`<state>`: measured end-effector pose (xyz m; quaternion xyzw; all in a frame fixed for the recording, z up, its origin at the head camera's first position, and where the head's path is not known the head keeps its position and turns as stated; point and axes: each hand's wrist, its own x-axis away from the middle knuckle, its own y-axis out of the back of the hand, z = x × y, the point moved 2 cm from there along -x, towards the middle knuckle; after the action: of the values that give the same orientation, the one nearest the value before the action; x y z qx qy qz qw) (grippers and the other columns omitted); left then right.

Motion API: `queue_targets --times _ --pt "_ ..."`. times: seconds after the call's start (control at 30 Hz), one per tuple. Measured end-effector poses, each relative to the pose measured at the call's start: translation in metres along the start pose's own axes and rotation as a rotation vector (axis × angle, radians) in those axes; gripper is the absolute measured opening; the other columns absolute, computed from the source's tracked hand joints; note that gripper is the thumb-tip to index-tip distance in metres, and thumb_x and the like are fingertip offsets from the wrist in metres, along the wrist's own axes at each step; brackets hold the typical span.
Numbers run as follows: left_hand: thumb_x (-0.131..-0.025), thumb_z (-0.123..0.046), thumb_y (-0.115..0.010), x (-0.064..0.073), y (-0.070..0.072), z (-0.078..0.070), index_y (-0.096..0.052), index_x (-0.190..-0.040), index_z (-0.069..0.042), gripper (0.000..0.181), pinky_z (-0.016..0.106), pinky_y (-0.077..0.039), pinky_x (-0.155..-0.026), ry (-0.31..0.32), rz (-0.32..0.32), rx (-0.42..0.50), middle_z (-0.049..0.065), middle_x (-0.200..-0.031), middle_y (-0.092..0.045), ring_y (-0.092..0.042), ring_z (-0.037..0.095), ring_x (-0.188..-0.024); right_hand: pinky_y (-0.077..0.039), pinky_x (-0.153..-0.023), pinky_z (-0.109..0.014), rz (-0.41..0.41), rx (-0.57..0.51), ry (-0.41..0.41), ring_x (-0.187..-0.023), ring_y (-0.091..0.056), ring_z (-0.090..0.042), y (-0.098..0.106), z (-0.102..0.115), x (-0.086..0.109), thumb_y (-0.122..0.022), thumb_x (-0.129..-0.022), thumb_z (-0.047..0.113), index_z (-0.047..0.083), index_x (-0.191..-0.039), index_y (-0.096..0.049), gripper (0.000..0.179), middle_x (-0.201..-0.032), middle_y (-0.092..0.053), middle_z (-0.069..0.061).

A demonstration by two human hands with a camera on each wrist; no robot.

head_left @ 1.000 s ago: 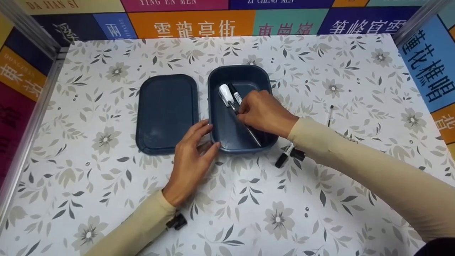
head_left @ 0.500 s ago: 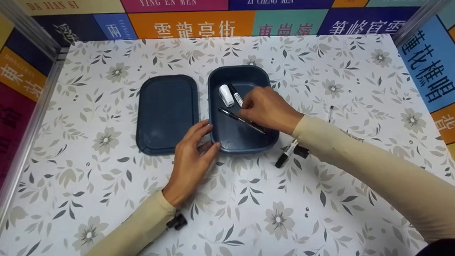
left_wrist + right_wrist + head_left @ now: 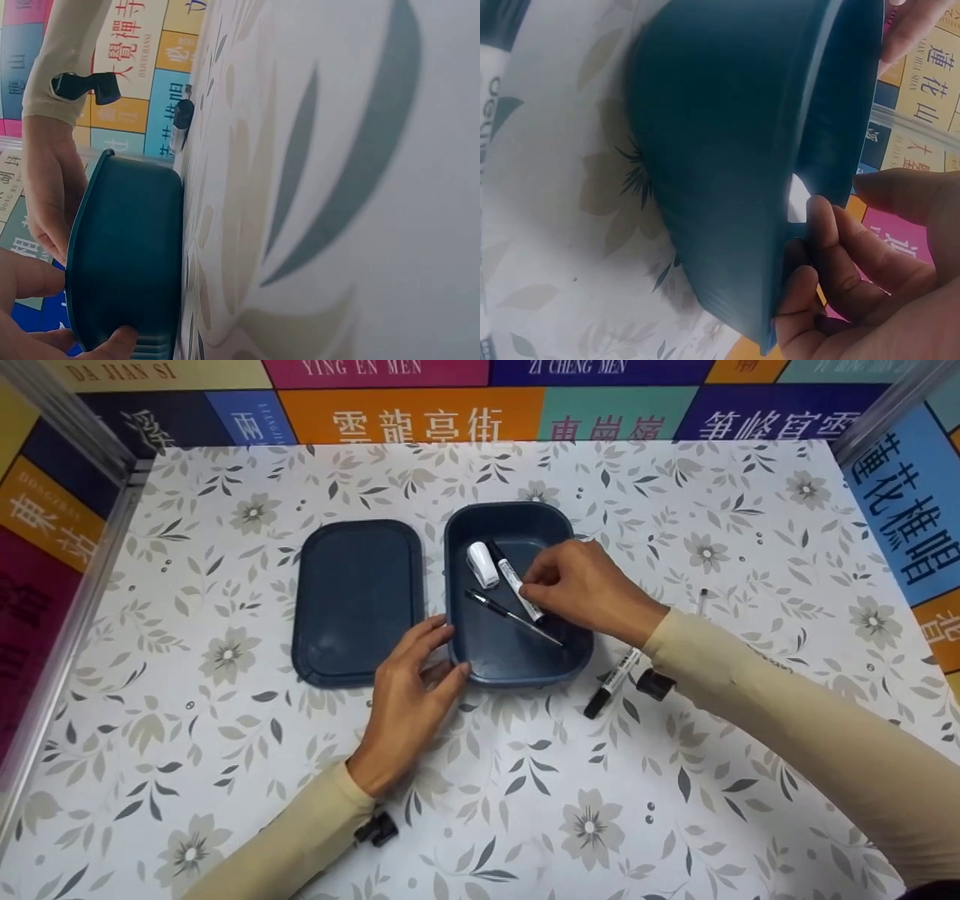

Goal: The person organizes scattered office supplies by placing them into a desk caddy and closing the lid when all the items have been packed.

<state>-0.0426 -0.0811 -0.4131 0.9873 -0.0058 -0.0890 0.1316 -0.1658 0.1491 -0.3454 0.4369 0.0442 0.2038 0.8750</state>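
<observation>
A dark blue box (image 3: 517,679) stands uncovered on the table. Inside lie a small white stapler-like object (image 3: 482,565), a black-and-white marker (image 3: 517,579) and a slim black pen (image 3: 514,617). My left hand (image 3: 409,697) touches the box's near left side, thumb at the corner and fingertips at the rim; in the left wrist view its thumb lies against the outer wall. My right hand (image 3: 589,585) hovers over the box's right side, fingertips overlapping the marker. In the right wrist view its thumb stands apart from the loosely bent fingers (image 3: 821,217), with nothing between them.
The matching dark blue lid (image 3: 358,604) lies flat left of the box. Another marker (image 3: 613,682) lies on the table right of the box, near my right sleeve. Beyond that forearm shows the tip of a thin pen (image 3: 703,600). Printed panels (image 3: 412,416) border the table.
My right hand has let go of the slim black pen, which now lies diagonally in the box. The hand has moved right, uncovering more of the marker. My left hand stays at the box.
</observation>
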Motion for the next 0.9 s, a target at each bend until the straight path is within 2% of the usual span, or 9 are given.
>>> queue_targets --times 0.4,0.7,0.9 --pt "-0.096 0.005 -0.08 0.0 0.0 0.0 -0.066 -0.142 0.011 0.049 0.03 -0.063 -0.103 0.001 -0.002 0.001 0.017 -0.158 -0.058 -0.064 0.028 -0.139 -0.051 -0.074 -0.021 -0.07 -0.064 -0.009 -0.09 -0.068 -0.019 0.01 -0.011 0.014 -0.075 -0.1 0.015 0.007 -0.106 -0.085 0.015 -0.1 -0.081 -0.008" --pt "-0.095 0.006 -0.08 0.0 0.0 -0.001 -0.066 -0.142 0.012 0.049 0.03 -0.063 -0.104 0.004 -0.003 0.003 0.017 -0.158 -0.058 -0.064 0.029 -0.138 -0.052 -0.089 -0.033 -0.126 -0.073 -0.032 -0.099 -0.07 -0.02 0.019 -0.021 0.024 -0.074 -0.099 0.015 0.009 -0.106 -0.087 0.015 -0.102 -0.081 -0.007" --pt "-0.095 0.007 -0.08 -0.001 -0.001 0.0 -0.066 -0.142 0.012 0.049 0.029 -0.062 -0.104 0.004 -0.002 0.01 0.018 -0.158 -0.058 -0.064 0.03 -0.138 -0.049 -0.086 -0.026 -0.157 -0.085 -0.04 -0.097 -0.068 -0.018 0.026 -0.028 0.032 -0.076 -0.1 0.015 0.008 -0.106 -0.087 0.015 -0.101 -0.081 -0.006"
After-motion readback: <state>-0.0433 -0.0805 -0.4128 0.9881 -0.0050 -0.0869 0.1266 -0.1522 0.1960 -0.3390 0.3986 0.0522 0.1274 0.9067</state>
